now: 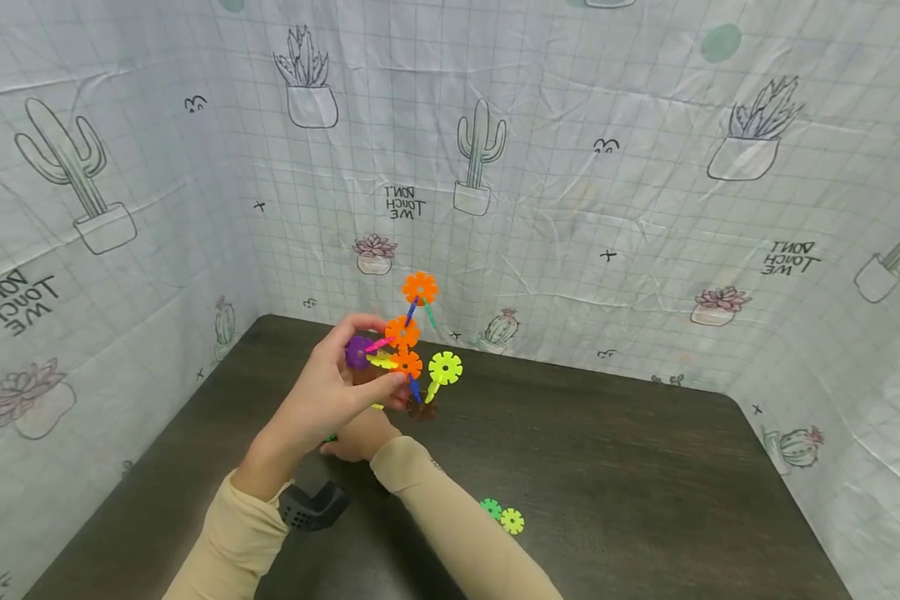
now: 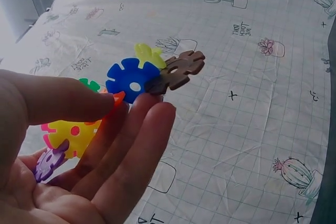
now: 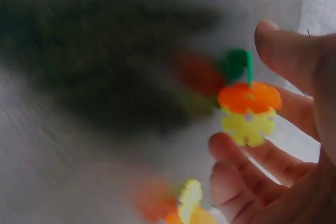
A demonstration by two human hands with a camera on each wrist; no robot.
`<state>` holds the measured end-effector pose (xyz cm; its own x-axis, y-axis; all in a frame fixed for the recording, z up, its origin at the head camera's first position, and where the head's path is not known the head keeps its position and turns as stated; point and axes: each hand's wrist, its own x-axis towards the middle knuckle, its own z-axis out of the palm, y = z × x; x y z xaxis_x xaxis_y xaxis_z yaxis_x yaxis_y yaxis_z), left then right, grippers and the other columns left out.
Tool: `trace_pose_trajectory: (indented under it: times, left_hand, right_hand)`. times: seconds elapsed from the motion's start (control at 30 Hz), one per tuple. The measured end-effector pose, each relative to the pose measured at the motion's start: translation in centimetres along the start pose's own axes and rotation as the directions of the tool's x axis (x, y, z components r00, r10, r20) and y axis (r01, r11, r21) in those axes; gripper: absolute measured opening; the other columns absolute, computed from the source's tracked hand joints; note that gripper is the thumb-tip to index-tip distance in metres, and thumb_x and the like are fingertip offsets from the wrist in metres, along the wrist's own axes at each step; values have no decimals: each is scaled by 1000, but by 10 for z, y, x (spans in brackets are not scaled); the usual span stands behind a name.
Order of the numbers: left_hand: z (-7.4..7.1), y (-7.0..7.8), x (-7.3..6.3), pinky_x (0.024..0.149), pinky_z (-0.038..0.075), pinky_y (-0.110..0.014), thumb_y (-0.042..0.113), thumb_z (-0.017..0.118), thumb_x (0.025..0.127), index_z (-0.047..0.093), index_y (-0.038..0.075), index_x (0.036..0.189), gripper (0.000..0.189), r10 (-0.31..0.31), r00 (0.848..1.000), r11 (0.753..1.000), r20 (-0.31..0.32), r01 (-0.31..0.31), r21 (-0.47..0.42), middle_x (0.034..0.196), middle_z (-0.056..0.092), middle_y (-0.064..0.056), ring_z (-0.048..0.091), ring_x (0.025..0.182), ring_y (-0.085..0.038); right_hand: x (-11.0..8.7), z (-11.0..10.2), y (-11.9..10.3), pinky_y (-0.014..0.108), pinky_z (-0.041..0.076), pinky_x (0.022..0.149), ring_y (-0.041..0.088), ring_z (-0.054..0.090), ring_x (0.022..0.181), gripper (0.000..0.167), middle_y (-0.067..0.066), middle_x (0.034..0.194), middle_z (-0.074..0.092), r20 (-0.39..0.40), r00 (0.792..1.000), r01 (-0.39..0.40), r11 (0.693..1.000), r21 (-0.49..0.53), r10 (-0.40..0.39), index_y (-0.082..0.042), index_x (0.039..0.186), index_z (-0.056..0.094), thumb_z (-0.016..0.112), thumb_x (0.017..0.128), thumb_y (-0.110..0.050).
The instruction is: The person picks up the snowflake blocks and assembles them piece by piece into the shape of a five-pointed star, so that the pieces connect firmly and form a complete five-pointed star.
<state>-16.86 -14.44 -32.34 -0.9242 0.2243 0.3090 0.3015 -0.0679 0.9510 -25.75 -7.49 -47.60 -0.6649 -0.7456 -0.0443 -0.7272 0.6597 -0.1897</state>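
My left hand (image 1: pixel 330 383) holds up a linked chain of notched plastic discs, pinching an orange disc (image 1: pixel 406 365) between thumb and fingers. Joined around it are a purple disc (image 1: pixel 358 352), a yellow-green disc (image 1: pixel 446 367), a brown disc (image 2: pixel 184 71), a blue disc (image 2: pixel 131 80) and more orange ones, the highest being a top orange disc (image 1: pixel 420 288). Below the left wrist, my right hand (image 1: pixel 363 433) is low over the table. Its thumb and fingers stand apart around a joined green piece (image 3: pixel 237 66), an orange disc (image 3: pixel 249 98) and a yellow disc (image 3: pixel 248 127).
Two joined discs, one green (image 1: pixel 491 507) and one yellow-green (image 1: pixel 512 521), lie on the dark table (image 1: pixel 607 467) right of the right sleeve. A black wrist mount (image 1: pixel 315 507) sits by the left cuff. Cactus-printed cloth (image 1: pixel 555 225) walls the table's back and sides.
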Motion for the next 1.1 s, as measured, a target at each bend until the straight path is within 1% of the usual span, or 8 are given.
trace_pose_trajectory:
  times: [0.3, 0.47, 0.53, 0.6, 0.73, 0.83, 0.97, 1.1]
  left_hand:
    - [4, -2, 4, 76, 61, -54, -7, 71, 89, 46, 8, 130, 50, -23, 1000, 998, -5, 23, -56, 109, 65, -24, 75, 77, -31]
    - [6, -3, 7, 75, 62, -52, -8, 71, 89, 47, 7, 131, 50, -3, 1000, 999, 6, 3, -40, 113, 62, -21, 76, 79, -28]
    - [7, -4, 8, 75, 63, -47, -7, 72, 89, 49, 8, 131, 50, 19, 1000, 1000, 2, -19, -10, 115, 62, -19, 76, 83, -26]
    - [9, -4, 10, 76, 63, -46, -6, 73, 88, 50, 7, 131, 50, 36, 999, 999, 5, -36, 0, 115, 62, -19, 75, 86, -25]
    - [13, -3, 12, 76, 63, -47, -6, 73, 88, 49, 6, 130, 51, 51, 999, 999, 21, -50, -17, 116, 61, -18, 74, 89, -25]
    - [17, -3, 14, 76, 62, -51, -8, 72, 88, 49, 6, 130, 50, 51, 998, 997, 41, -49, -53, 114, 62, -18, 74, 87, -26]
    - [21, -2, 17, 77, 61, -56, -9, 71, 87, 48, 5, 129, 50, 52, 997, 996, 51, -48, -71, 111, 63, -16, 74, 84, -25]
    - [23, -2, 19, 76, 62, -54, -10, 71, 87, 47, 4, 130, 51, 52, 997, 997, 60, -48, -66, 109, 62, -17, 73, 81, -25]
  right_hand:
    - [-18, 11, 19, 18, 45, 71, 9, 53, 83, 33, -3, 99, 59, -26, 997, 75, 985, 154, -71, -14, 121, 58, 74, 94, -19]
    - [-50, -17, 42, 20, 40, 63, 10, 46, 70, 23, 0, 84, 55, -140, 990, 81, 924, 375, -30, -7, 111, 57, 68, 91, -12]
    - [-68, -33, 52, 20, 42, 63, 8, 49, 69, 21, 3, 84, 60, -228, 972, 72, 858, 508, 53, -7, 111, 60, 67, 91, -12]
    - [-88, -49, 63, 22, 46, 63, 8, 51, 69, 19, 6, 85, 61, -299, 940, 79, 743, 665, 167, -4, 112, 60, 63, 94, -9]
    - [-129, -80, 77, 27, 53, 68, 11, 60, 73, 14, 4, 97, 64, -405, 826, 213, 448, 868, 393, -3, 113, 59, 57, 100, -6]
    - [-160, -102, 79, 30, 52, 80, 13, 59, 84, 12, -1, 109, 60, -492, 729, 356, 349, 867, 476, -7, 113, 62, 56, 103, -8]
    - [-198, -121, 79, 28, 46, 84, 14, 52, 96, 11, -1, 106, 57, -634, 598, 497, 393, 773, 491, -9, 105, 69, 60, 102, -6]
    - [-224, -126, 77, 24, 44, 69, 16, 49, 78, 13, -1, 92, 55, -719, 557, 509, 513, 691, 416, 4, 108, 70, 61, 99, 0]
